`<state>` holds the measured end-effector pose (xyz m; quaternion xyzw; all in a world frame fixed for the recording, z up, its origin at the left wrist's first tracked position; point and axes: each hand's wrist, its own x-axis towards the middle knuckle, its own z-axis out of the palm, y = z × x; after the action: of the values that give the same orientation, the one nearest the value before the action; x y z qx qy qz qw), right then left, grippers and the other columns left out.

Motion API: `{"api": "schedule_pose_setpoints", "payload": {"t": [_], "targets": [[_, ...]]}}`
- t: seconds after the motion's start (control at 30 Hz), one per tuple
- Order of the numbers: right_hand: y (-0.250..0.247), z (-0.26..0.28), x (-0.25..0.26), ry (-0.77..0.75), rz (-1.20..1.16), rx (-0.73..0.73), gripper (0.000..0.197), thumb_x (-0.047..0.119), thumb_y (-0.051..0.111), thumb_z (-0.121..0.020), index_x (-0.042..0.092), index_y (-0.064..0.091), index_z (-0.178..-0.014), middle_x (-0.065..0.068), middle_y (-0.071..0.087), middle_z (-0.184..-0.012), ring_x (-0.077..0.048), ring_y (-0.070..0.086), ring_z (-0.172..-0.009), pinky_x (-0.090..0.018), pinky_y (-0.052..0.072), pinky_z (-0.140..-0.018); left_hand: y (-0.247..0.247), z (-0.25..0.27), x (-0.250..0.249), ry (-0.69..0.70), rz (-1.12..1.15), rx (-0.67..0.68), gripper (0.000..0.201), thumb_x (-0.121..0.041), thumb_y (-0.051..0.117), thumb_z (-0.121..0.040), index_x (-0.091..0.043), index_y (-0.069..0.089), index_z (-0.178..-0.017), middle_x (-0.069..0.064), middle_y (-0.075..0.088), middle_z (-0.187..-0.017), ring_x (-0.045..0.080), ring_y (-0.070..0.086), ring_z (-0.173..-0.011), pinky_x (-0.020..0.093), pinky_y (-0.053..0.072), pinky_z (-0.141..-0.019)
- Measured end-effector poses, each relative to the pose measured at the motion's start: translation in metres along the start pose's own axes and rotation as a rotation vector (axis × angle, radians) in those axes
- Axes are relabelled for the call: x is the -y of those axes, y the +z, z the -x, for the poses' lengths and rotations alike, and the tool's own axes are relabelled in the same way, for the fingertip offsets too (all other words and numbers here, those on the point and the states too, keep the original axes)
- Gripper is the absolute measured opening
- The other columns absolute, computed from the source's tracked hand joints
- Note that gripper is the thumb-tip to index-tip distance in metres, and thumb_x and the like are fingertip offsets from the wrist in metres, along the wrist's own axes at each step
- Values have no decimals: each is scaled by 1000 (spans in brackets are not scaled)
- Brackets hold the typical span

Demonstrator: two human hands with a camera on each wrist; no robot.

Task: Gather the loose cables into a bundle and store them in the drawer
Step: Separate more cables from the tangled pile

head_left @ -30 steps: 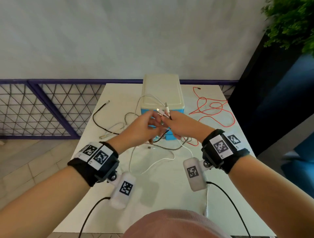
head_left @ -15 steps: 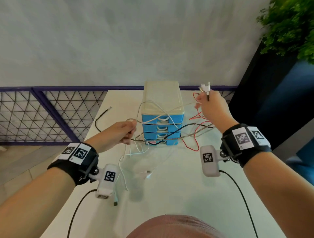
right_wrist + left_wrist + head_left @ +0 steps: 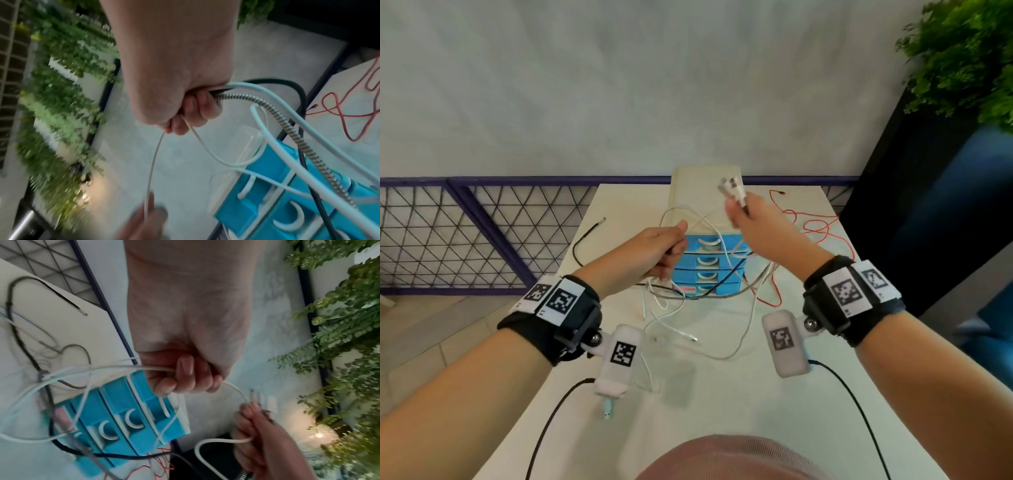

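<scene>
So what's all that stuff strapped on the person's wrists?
Both forearms are bare, with no sleeves. Each wrist wears a wide black strap carrying white tags printed with black square-pattern codes. Below each strap hangs a small white rounded camera unit, also bearing a code tag, with a thin black cable trailing back towards the body. The hands are bare, without gloves.

My left hand (image 3: 659, 251) is curled into a grip, my right hand (image 3: 758, 229) raised higher, fingers apparently closed too, both forearms outstretched.
</scene>
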<state>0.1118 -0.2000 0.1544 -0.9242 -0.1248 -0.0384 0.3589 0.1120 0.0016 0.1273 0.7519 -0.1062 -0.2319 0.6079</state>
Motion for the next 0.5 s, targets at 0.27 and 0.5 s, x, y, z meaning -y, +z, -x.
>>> {"api": "schedule_pose_setpoints", "payload": {"t": [0.27, 0.5], "targets": [[-46, -17, -46, 248, -257, -533, 29, 28, 33, -104, 12, 51, -87, 4, 48, -69, -9, 43, -57, -25, 37, -56, -34, 19, 61, -132, -315, 40, 48, -52, 31, -96, -16, 35, -65, -4, 31, -52, 15, 35, -47, 28, 36, -64], [-49, -11, -58, 259, -146, -527, 29, 26, 34, -102, 21, 60, -90, 3, 59, -85, -5, 44, -57, -26, 38, -54, -50, 22, 91, -235, -747, -13, 39, -40, 43, -97, -16, 54, -68, -6, 43, -59, 12, 39, -53, 25, 32, -56]]}}
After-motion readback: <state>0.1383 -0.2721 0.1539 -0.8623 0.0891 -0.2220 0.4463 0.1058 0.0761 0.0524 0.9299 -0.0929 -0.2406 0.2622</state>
